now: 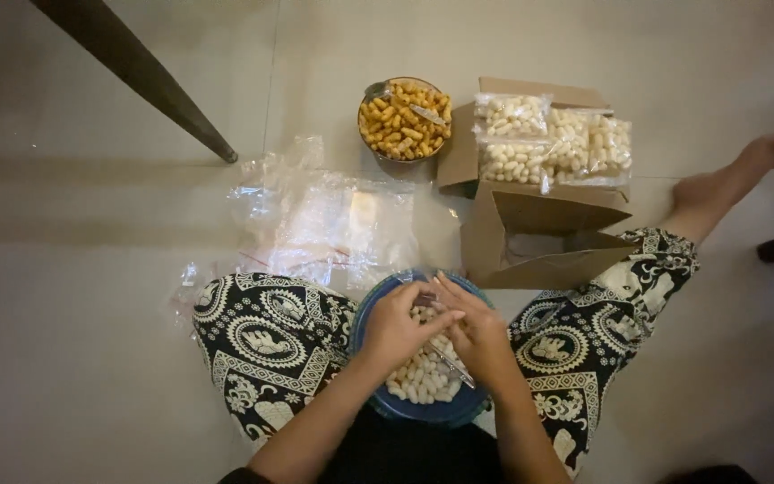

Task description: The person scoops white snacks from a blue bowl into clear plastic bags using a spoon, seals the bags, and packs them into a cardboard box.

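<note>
Hovering over your blue bowl [378, 403] of white puffs [423, 376]: your left hand [396, 330] and right hand [477, 336], fingers curled, fingertips pinched together; contents indiscernible.

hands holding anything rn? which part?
Cannot tell: both hands, left hand and right hand, meet over the blue bowl of white snacks, fingertips hidden.

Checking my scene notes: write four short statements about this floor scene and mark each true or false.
1. Both hands, left hand and right hand, are over the blue bowl of white snacks. True.
2. The round bowl farther away holds white snacks. False: orange ones.
3. Filled clear bags lie on the cardboard box. True.
4. The empty plastic bags lie inside the box. False: on the floor, beside it.
</note>
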